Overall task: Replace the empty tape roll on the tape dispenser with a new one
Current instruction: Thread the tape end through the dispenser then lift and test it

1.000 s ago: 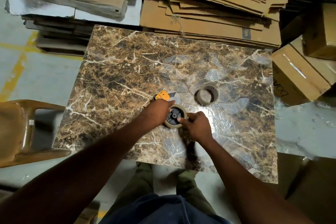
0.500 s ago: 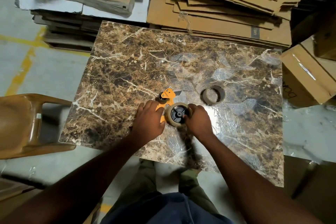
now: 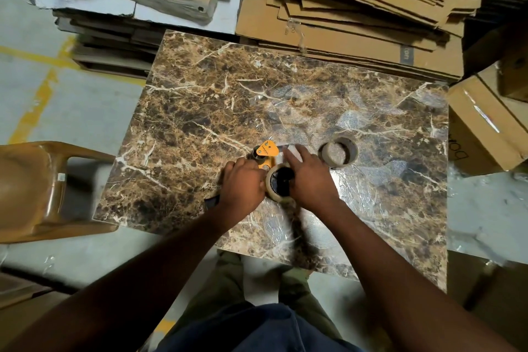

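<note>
Since a moment ago the right hand has slid forward over the new tape roll, grasping it on the orange tape dispenser, which the left hand clamps flat. Threading comes next; empty core sits just beyond the grip.

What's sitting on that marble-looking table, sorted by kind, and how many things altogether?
Orange tape dispenser: 1
New tan tape roll on the dispenser: 1
Empty brown cardboard tape core, lying apart to the right: 1
Hands at the dispenser, left hand and right hand: 2
Total: 5
</note>
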